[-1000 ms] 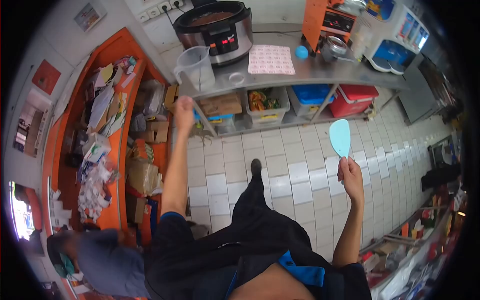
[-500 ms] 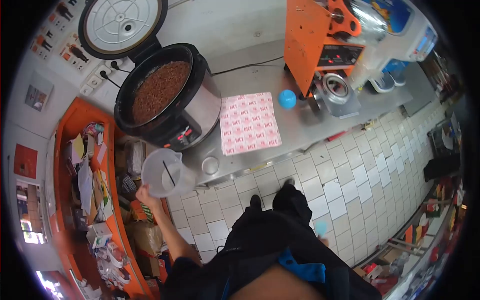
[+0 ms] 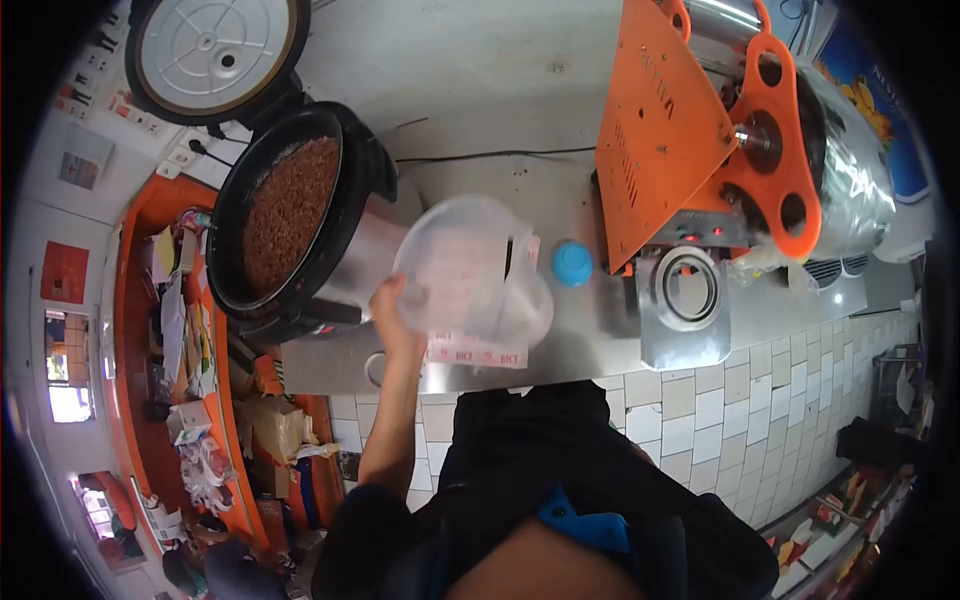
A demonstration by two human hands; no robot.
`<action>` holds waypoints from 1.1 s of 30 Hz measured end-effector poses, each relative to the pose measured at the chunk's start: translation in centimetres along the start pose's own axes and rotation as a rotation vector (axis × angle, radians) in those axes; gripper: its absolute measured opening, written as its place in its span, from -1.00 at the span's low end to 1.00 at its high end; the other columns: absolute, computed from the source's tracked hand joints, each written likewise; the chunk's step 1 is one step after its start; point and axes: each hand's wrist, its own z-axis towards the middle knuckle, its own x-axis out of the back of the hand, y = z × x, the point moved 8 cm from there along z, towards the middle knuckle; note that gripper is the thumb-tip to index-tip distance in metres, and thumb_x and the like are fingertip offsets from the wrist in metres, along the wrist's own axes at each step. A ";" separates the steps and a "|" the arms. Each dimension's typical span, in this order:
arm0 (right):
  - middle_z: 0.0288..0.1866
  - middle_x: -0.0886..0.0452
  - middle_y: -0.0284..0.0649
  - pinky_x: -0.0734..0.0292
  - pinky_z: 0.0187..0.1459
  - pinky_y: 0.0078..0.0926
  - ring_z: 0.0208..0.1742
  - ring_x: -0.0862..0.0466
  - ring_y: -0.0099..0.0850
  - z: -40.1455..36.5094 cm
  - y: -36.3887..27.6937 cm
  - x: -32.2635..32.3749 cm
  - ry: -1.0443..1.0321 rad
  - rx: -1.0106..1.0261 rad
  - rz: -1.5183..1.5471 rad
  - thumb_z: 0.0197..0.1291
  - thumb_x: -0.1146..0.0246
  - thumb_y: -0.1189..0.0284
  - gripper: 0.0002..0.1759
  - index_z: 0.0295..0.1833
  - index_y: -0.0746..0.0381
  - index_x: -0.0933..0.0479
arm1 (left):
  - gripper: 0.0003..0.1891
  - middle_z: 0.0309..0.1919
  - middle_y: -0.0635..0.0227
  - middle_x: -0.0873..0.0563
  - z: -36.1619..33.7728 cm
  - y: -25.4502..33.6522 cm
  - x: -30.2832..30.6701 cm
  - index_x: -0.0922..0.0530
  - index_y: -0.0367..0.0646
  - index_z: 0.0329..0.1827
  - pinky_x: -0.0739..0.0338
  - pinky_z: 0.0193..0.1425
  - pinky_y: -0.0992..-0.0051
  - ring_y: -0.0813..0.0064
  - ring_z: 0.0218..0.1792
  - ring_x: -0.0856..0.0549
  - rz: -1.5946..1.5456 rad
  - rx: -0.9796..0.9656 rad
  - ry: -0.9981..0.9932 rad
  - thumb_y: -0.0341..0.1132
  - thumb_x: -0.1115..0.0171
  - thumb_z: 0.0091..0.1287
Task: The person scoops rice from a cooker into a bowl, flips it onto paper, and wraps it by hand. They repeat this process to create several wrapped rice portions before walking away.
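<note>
My left hand [image 3: 390, 305] is closed on the side of a translucent plastic pitcher [image 3: 455, 260]. A thin black strip shows on or in the pitcher, and I cannot make out which. Below the pitcher, partly hidden by it, lie paper sheets with red print [image 3: 475, 356] on the steel counter [image 3: 440, 378]. Left of it stands a big cooker [image 3: 365, 255] with its lid [image 3: 205, 60] raised, holding reddish-brown cooked grains [image 3: 290, 215]. To the right of the pitcher sits a round blue object [image 3: 572, 263]. No part of my right hand shows clearly.
An orange cup-sealing machine [image 3: 660, 140] with a round metal cup holder [image 3: 687, 290] stands on the right of the counter. An orange shelf [image 3: 180, 400] packed with papers and bags is at the left. A black cable [image 3: 500, 155] runs along the wall.
My left hand has carried the pitcher right, from beside the cooker to over the printed sheets. My body has come closer to the counter. The light blue thing near my right hand is out of sight.
</note>
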 end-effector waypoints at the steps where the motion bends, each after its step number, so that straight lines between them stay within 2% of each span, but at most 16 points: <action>1: -0.40 -0.64 -0.02 -0.56 -0.24 -0.14 -0.27 -0.70 -0.09 0.6 -0.9 0.5 -0.003 0.008 0.010 0.43 -0.05 0.04 -0.52 -0.25 0.24 -0.58 | -0.77 -0.36 0.41 -0.59 2.1 -1.0 -2.7 -0.62 -0.24 -0.34 -0.50 -0.18 0.43 0.51 -0.33 -0.55 -0.041 -0.093 0.056 -0.22 -0.21 0.27; 3: -0.39 -0.64 -0.01 -0.56 -0.23 -0.13 -0.26 -0.70 -0.08 1.5 -1.9 1.2 -0.008 0.017 0.004 0.43 -0.05 0.04 -0.53 -0.24 0.24 -0.58 | -0.78 -0.50 0.47 -0.57 6.9 -2.0 -8.8 -0.61 -0.23 -0.47 -0.42 -0.30 0.42 0.54 -0.44 -0.49 0.063 -0.341 0.022 -0.25 -0.26 0.24; 5: -0.38 -0.64 -0.01 -0.56 -0.22 -0.13 -0.25 -0.70 -0.08 2.1 -2.3 1.4 -0.020 0.022 -0.014 0.43 -0.05 0.05 -0.54 -0.24 0.24 -0.58 | -0.71 -0.35 0.39 -0.67 8.7 -2.4 -15.8 -0.66 -0.24 -0.33 -0.49 -0.15 0.36 0.49 -0.35 -0.56 0.228 -0.234 0.017 -0.15 -0.24 0.27; 8: -0.37 -0.64 -0.01 -0.56 -0.21 -0.12 -0.24 -0.69 -0.07 2.9 -2.5 1.1 -0.052 0.022 -0.057 0.43 -0.05 0.06 -0.55 -0.23 0.23 -0.58 | -0.67 -0.49 0.26 -0.69 15.7 -6.2 -22.1 -0.65 -0.34 -0.44 -0.47 -0.24 0.28 0.39 -0.47 -0.55 0.402 -0.503 -0.002 -0.18 -0.27 0.25; 10: -0.36 -0.64 -0.01 -0.56 -0.20 -0.11 -0.23 -0.69 -0.06 3.1 -2.5 1.0 -0.071 0.012 -0.084 0.43 -0.05 0.06 -0.55 -0.22 0.23 -0.58 | -0.53 -0.54 0.02 -0.66 17.8 -7.6 -25.3 -0.60 -0.51 -0.47 -0.48 -0.17 0.18 0.21 -0.43 -0.59 0.501 -0.550 0.148 -0.10 -0.34 0.17; 13: -0.35 -0.64 0.00 -0.56 -0.19 -0.10 -0.22 -0.69 -0.05 3.0 -2.3 1.1 -0.088 -0.015 -0.105 0.43 -0.05 0.07 -0.56 -0.21 0.23 -0.59 | -0.46 -0.36 -0.15 -0.72 23.6 -11.0 -27.7 -0.64 -0.53 -0.40 -0.51 -0.01 0.09 -0.06 -0.25 -0.70 0.563 -0.500 0.241 -0.02 -0.32 0.15; 18: -0.32 -0.65 0.00 -0.55 -0.17 -0.09 -0.19 -0.69 -0.04 2.6 -2.5 1.6 -0.106 -0.020 -0.140 0.42 -0.05 0.09 -0.58 -0.19 0.22 -0.59 | -0.33 -0.05 -0.27 -0.67 25.1 -12.0 -28.2 -0.62 -0.54 -0.14 -0.45 0.16 0.09 -0.13 0.05 -0.65 0.677 -0.283 0.124 0.11 -0.32 0.19; 21: -0.31 -0.65 0.00 -0.55 -0.15 -0.08 -0.18 -0.69 -0.03 2.5 -2.9 1.9 -0.121 0.005 -0.178 0.42 -0.05 0.10 -0.59 -0.18 0.22 -0.59 | -0.15 0.30 -0.25 -0.46 17.9 -9.8 -25.3 -0.41 -0.50 0.28 -0.26 0.33 0.02 -0.14 0.34 -0.42 0.757 -0.325 0.265 0.21 -0.26 0.27; 22: -0.30 -0.65 0.00 -0.55 -0.15 -0.08 -0.17 -0.69 -0.02 2.8 -3.2 2.1 -0.130 0.032 -0.205 0.42 -0.05 0.10 -0.59 -0.18 0.22 -0.59 | -0.26 0.33 -0.14 -0.42 14.0 -10.2 -25.0 -0.35 -0.37 0.32 -0.17 0.40 -0.03 -0.16 0.39 -0.32 0.935 -0.423 0.213 0.14 -0.18 0.36; 23: -0.30 -0.65 0.00 -0.55 -0.14 -0.08 -0.17 -0.69 -0.02 3.0 -3.4 2.3 -0.143 0.063 -0.239 0.42 -0.05 0.10 -0.59 -0.18 0.22 -0.59 | -0.33 0.25 -0.11 -0.48 9.6 -14.2 -24.6 -0.37 -0.31 0.31 -0.17 0.44 -0.01 -0.16 0.33 -0.38 1.156 -0.897 0.162 0.08 -0.19 0.36; 24: -0.29 -0.65 0.01 -0.55 -0.14 -0.07 -0.16 -0.69 -0.02 3.4 -3.7 2.5 -0.161 0.100 -0.274 0.42 -0.05 0.11 -0.60 -0.17 0.22 -0.59 | -0.32 0.21 -0.15 -0.48 4.5 -16.0 -24.3 -0.51 -0.25 0.15 -0.32 0.30 -0.06 -0.05 0.32 -0.40 0.964 -0.878 -0.379 0.20 -0.27 0.25; 25: -0.29 -0.65 0.01 -0.55 -0.14 -0.07 -0.16 -0.68 -0.01 3.6 -4.1 2.7 -0.177 0.138 -0.316 0.42 -0.05 0.11 -0.60 -0.17 0.22 -0.59 | -0.37 0.27 -0.09 -0.43 2.4 -25.0 -22.6 -0.56 -0.11 0.13 -0.31 0.34 -0.04 -0.09 0.36 -0.33 1.245 -0.396 -0.884 0.10 -0.43 0.10; 26: -0.29 -0.65 0.01 -0.55 -0.13 -0.07 -0.15 -0.68 -0.01 3.9 -4.5 2.8 -0.187 0.176 -0.355 0.42 -0.05 0.11 -0.60 -0.17 0.22 -0.59 | -0.40 0.24 0.02 -0.44 -5.5 -17.2 -23.0 -0.60 0.00 0.10 -0.36 0.26 -0.03 -0.10 0.30 -0.37 1.304 -0.815 -0.835 -0.03 -0.52 -0.03; 27: -0.28 -0.65 0.01 -0.55 -0.13 -0.06 -0.15 -0.68 -0.01 3.9 -4.8 2.8 -0.195 0.215 -0.393 0.42 -0.05 0.12 -0.60 -0.16 0.21 -0.60 | -0.43 0.21 0.11 -0.44 -7.3 -19.1 -21.7 -0.60 0.01 0.10 -0.39 0.22 -0.01 -0.08 0.27 -0.38 1.268 -0.751 -0.994 -0.08 -0.53 -0.03; 30: -0.27 -0.65 0.01 -0.55 -0.11 -0.06 -0.14 -0.68 0.00 4.2 -6.4 2.6 -0.195 0.401 -0.529 0.42 -0.05 0.12 -0.61 -0.15 0.21 -0.60 | -0.46 0.19 0.09 -0.44 -6.9 -22.3 -19.5 -0.58 -0.03 0.12 -0.45 0.20 0.05 -0.02 0.21 -0.43 1.265 -0.802 -1.049 -0.12 -0.49 0.04; 33: -0.25 -0.66 0.01 -0.55 -0.10 -0.05 -0.12 -0.68 0.01 3.7 -10.6 3.4 -0.181 0.628 -0.764 0.41 -0.05 0.13 -0.62 -0.14 0.21 -0.60 | -0.49 0.18 0.08 -0.46 -6.5 -12.6 -17.4 -0.56 -0.10 0.12 -0.49 0.19 0.13 0.01 0.15 -0.49 0.831 -0.758 -0.824 -0.18 -0.46 0.10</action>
